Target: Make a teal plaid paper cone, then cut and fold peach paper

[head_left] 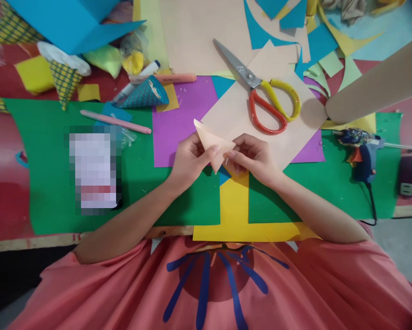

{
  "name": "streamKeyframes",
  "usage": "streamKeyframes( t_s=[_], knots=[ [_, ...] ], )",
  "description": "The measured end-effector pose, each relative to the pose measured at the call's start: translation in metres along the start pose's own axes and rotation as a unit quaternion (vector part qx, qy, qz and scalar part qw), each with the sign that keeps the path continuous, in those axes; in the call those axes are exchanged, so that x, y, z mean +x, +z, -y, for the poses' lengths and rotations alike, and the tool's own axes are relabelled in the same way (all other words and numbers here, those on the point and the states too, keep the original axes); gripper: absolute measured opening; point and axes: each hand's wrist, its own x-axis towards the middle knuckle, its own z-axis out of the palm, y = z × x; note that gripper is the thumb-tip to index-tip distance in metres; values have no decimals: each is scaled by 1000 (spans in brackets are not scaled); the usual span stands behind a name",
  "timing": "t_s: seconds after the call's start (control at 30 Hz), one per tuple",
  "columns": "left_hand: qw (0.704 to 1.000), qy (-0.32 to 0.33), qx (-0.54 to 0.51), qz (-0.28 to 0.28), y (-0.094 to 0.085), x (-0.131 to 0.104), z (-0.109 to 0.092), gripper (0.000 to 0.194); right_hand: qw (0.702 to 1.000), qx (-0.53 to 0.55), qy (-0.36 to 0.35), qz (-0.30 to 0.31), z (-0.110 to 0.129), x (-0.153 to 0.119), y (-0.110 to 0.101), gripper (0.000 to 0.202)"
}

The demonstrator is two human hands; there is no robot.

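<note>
A small cream paper piece (211, 141), folded or rolled to a point, is held between both hands above the purple sheet (185, 110). My left hand (191, 158) grips its left side, the thumb lying across the front. On the right, my right hand (250, 156) pinches the paper's edge between thumb and fingers. The paper's lower tip points down and a sharp corner sticks up at the upper left. Beyond my right hand, scissors (252, 82) with one red and one yellow handle lie open on a larger cream sheet (288, 142).
A glue gun (364, 160) lies at the right, below a beige roll (381, 82). A blurred-out phone-like object (94, 169) and a pink pen (116, 122) are at the left. Patterned cones (144, 94), blue sheets (64, 23) and paper scraps cover the far side.
</note>
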Motion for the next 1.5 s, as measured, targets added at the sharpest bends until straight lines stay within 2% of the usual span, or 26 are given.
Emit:
streamKeyframes(
  t_s=[0.1,0.37,0.6,0.73,1.0,1.33,1.5],
  knots=[
    [1000,14,-2,-19,-1,1,2,37,1000,7,-7,-6,0,0,-1,35],
    [1000,16,-5,-16,1,1,1,39,1000,-9,8,-17,-1,0,-2,28],
    [999,-7,44,-21,-1,0,3,34,1000,-8,1,-15,2,-2,-1,21],
    [998,-5,57,-10,-2,0,3,32,1000,-5,0,-17,3,-1,-1,22],
    [999,-8,45,-25,0,1,-1,34,1000,-3,-3,-23,3,-1,-3,24],
    [998,-16,57,-5,-1,0,-2,30,1000,-2,-10,-24,2,-1,-4,28],
    [998,-10,57,-16,-1,0,-2,29,1000,-11,0,-27,3,-1,-3,31]
  ],
)
